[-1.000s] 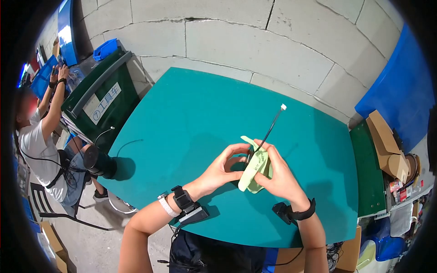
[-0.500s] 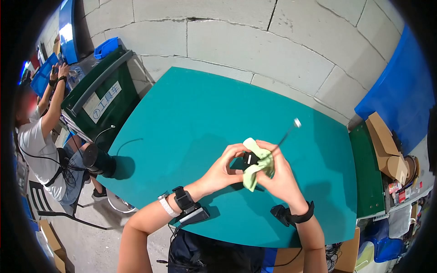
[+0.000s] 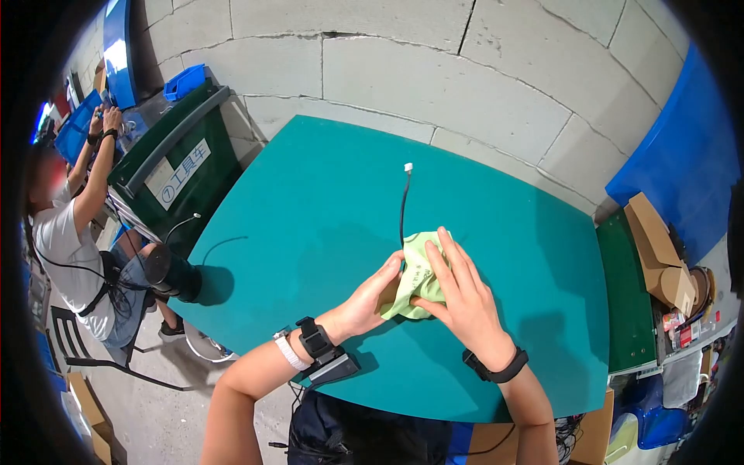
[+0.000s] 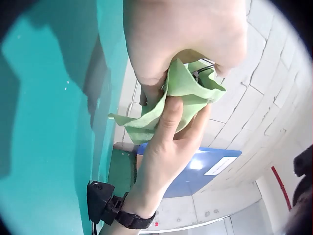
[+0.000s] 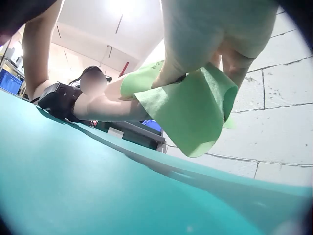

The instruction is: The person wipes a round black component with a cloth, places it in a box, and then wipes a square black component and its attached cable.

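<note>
A light green cloth [image 3: 418, 283] with small dark print wraps over a small black device between the two hands, above the teal table. From the cloth's top a black cable [image 3: 403, 205] rises, ending in a white connector [image 3: 408, 167]. My left hand [image 3: 360, 306] holds the covered device from the left, fingers curled behind the cloth. On the other side my right hand [image 3: 471, 310] pinches the cloth, its thumb in front and longer fingers stretched over the top. In the left wrist view, a dark bit of the device [image 4: 196, 74] shows inside the folds; the cloth hides most of it.
At the left edge of the teal table [image 3: 310, 186] stands a black cylinder [image 3: 167, 275] with a thin cable. Beyond it are a green tool cart [image 3: 182, 155] and a seated person [image 3: 74, 256]. A cardboard box [image 3: 659, 256] sits on the right.
The cable end has swung left and now points upward. The cloth has spread over the black device, which showed half a second ago. The right hand's fingers have straightened over the cloth.
</note>
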A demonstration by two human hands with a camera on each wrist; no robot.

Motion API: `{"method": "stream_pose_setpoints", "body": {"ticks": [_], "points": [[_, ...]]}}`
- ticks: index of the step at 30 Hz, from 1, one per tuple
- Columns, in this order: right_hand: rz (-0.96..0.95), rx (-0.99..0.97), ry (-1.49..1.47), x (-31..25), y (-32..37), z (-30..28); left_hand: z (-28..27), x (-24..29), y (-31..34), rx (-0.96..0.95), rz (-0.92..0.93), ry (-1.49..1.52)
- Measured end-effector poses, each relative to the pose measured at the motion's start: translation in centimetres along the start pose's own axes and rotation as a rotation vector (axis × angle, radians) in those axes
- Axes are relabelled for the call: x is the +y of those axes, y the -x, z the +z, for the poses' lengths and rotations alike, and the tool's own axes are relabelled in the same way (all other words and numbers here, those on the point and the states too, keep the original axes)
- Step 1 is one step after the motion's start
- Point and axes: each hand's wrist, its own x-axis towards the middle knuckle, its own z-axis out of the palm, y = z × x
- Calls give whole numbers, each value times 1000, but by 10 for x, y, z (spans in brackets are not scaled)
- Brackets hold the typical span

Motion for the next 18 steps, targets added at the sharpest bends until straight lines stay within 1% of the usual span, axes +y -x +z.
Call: {"method": "stream_pose_setpoints", "body": {"ticks": [4, 6, 8, 10, 11, 12, 13, 16, 18], "points": [[-82, -39, 13, 4, -4, -4, -7, -1, -1, 7, -28, -39], [-90, -64, 11, 8, -2, -7, -4, -2, -3, 2, 60, -51], [-110, -81, 14, 14, -4, -12, -3, 2, -1, 15, 46, -30], [-119, -122, -77, 19, -3, -15, -2, 4, -1, 30, 28, -6], [-117, -123, -79, 19, -3, -18, 0, 5, -1, 49, 41, -61], [-33, -134, -222, 17, -4, -22, 1, 6, -1, 69, 52, -115], [50, -141, -361, 17, -5, -24, 0, 7, -2, 84, 45, -69], [50, -128, -445, 27, -4, -21, 0, 9, -2, 55, 45, -110], [83, -157, -452, 26, -3, -22, -2, 4, -2, 74, 48, -146]]}}
